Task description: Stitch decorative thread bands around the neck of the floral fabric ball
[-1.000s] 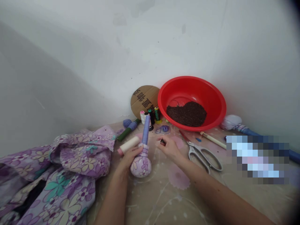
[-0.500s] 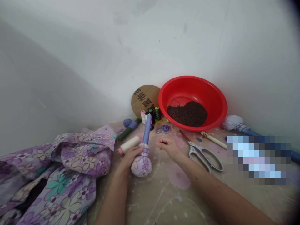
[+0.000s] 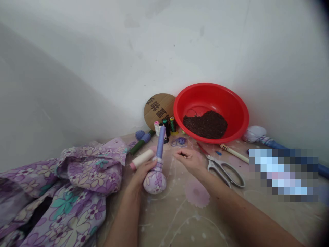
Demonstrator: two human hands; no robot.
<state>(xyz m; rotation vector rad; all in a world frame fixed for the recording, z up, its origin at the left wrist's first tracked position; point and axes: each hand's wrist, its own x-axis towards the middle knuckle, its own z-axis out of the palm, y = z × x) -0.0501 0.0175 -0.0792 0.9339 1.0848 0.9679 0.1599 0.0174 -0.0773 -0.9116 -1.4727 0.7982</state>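
My left hand [image 3: 147,173] is wrapped round the neck of a stick with a cloth-covered ball head [image 3: 155,184]. The head is round, in purple floral fabric gathered and bound at the neck. Its lilac-wrapped handle [image 3: 160,142] points up and away from me. To the right, apart from the stick, my right hand [image 3: 189,159] is closed in a pinch. Whatever is between those fingers is too fine or hidden to make out. A white thread spool with a pink end [image 3: 142,159] lies just beyond my left hand. Silver scissors [image 3: 223,171] with a red blade cover lie right of my right hand.
At the back stands a red basin [image 3: 212,135] holding dark grains, beside a cardboard disc [image 3: 158,108] and several small thread spools [image 3: 172,126]. Floral fabric [image 3: 84,175] is heaped at the left. A white-headed stick [image 3: 255,133] lies at the right, partly pixelated nearby.
My right hand has moved slightly to the right, away from the stick, and turned a little. My left hand keeps its hold; the stick has barely shifted.
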